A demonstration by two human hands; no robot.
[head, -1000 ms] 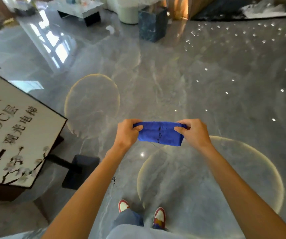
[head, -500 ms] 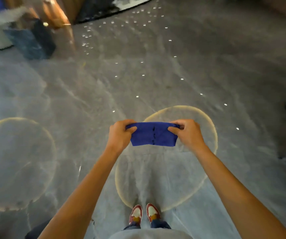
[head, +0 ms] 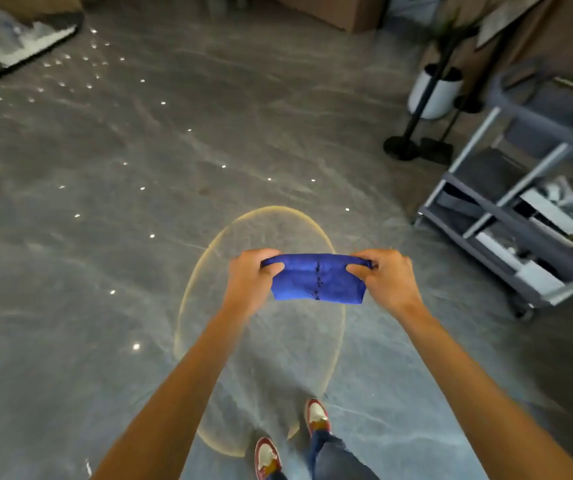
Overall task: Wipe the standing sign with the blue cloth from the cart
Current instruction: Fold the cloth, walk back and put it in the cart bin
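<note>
A folded blue cloth [head: 318,280] hangs stretched between my two hands in front of me, above the grey marble floor. My left hand [head: 248,277] pinches its left end and my right hand [head: 383,277] pinches its right end. The grey cart [head: 506,216], with shelves holding white and grey items, stands at the right edge of the view, beyond my right hand. The standing sign is out of view.
A white plant pot [head: 434,93] and black stand bases [head: 401,147] sit at the far right behind the cart. A dark rug [head: 18,46] lies at the far left. A round pale ring marks the floor [head: 188,306] under my hands. My shoes show below.
My view has swung to the right: the sign left the frame on the left and the cart came into view on the right. Both hands keep their grip on the cloth.
</note>
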